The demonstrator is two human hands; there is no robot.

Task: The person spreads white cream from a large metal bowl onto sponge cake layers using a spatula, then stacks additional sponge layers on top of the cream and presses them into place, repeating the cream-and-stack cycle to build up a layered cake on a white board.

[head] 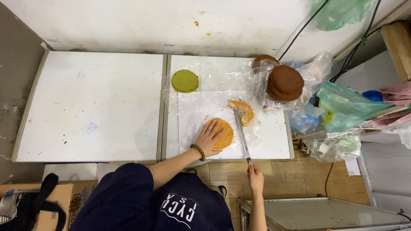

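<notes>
My left hand (pixel 208 137) lies flat on a round orange cake layer (pixel 223 133) that rests on a sheet of clear plastic (pixel 195 109) on a white table (pixel 274 132). A beaded bracelet is on that wrist. My right hand (pixel 255 176) grips the handle of a long knife (pixel 242 133); its blade runs beside the right edge of the cake layer. A smaller piece of orange cake (pixel 242 111) lies just beyond the blade tip.
A round green cake layer (pixel 185 81) sits at the back of the plastic. Brown cake layers (pixel 284 82) are stacked in a clear bag at the back right. A second white table (pixel 92 105) stands to the left. Green and clear plastic bags (pixel 342 111) crowd the right side.
</notes>
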